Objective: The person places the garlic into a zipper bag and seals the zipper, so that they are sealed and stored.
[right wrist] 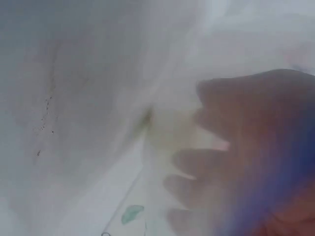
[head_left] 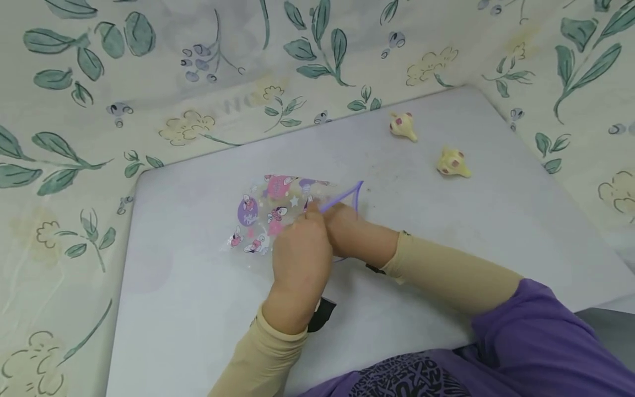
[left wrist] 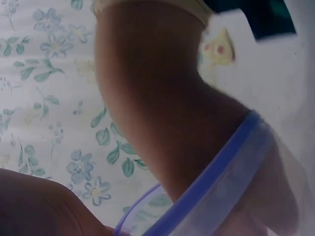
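A clear zip-top plastic bag (head_left: 247, 212) with pink and purple cartoon prints and a purple zip edge lies on the white table. My left hand (head_left: 302, 253) pinches the bag's rim. My right hand (head_left: 354, 231) reaches in through the bag's mouth, and in the left wrist view the purple-edged rim (left wrist: 211, 182) crosses over it. Through the hazy plastic in the right wrist view, the right fingers (right wrist: 197, 164) look spread. A blurred pale yellow thing (right wrist: 170, 130) shows just past their tips; its kind is unclear.
Two small yellow toys with reddish spots, a farther one (head_left: 403, 127) and a nearer one (head_left: 452, 162), lie at the table's back right. The white table (head_left: 178, 309) meets leaf-patterned cloth (head_left: 198, 88) behind and at the sides.
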A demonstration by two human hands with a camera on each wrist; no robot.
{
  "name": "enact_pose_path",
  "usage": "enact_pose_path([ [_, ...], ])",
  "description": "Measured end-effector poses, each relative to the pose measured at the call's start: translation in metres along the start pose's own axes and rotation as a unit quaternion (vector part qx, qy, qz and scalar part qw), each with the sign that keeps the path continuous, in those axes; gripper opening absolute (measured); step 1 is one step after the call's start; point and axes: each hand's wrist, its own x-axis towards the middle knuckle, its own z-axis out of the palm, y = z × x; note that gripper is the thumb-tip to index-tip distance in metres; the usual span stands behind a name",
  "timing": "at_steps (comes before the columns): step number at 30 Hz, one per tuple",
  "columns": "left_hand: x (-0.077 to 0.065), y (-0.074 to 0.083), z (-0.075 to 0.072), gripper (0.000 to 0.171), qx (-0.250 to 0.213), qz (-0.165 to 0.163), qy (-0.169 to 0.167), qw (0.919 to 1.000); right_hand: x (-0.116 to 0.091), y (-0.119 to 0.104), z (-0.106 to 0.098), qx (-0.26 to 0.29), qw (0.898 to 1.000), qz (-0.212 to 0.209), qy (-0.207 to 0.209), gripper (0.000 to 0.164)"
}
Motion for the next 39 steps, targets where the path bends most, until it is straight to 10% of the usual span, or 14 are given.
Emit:
enact_pose_path([
  [15,0.002,-0.007,0.000,0.037,-0.006,-0.013,-0.022,0.9996,-0.091,0.054,-0.022,0.184,0.978,-0.013,0.096,0.050],
  [26,0.000,-0.010,0.004,0.036,-0.020,-0.001,0.012,0.9997,-0.119,0.137,-0.007,0.190,0.951,0.228,0.086,0.063],
  [39,0.001,-0.009,0.005,0.040,-0.016,-0.010,-0.019,0.9996,-0.129,0.209,0.027,0.237,0.894,0.379,0.031,0.089],
])
